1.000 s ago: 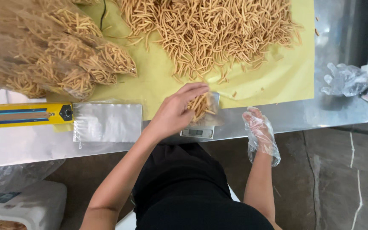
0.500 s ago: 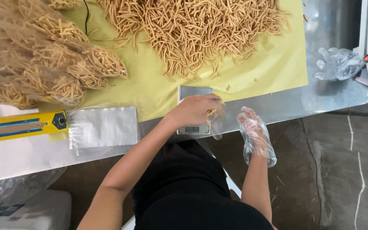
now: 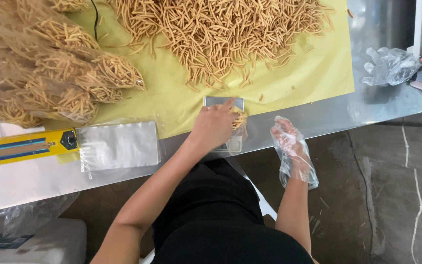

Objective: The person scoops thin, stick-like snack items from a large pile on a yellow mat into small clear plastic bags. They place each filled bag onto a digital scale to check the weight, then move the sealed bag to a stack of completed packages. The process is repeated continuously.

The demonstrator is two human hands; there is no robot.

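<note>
Left hand [image 3: 214, 126] grips a small clear bag [image 3: 236, 128] part-filled with thin golden-yellow snack sticks, on the scale [image 3: 224, 102]. Right hand [image 3: 291, 149], loose plastic glove, fingers spread, just beside, empty.

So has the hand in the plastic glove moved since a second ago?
No. The gloved right hand hangs just off the metal table edge, right of the small scale, as before.

Filled bags [image 3: 50, 68] lie left of the snack pile [image 3: 221, 34].
</note>
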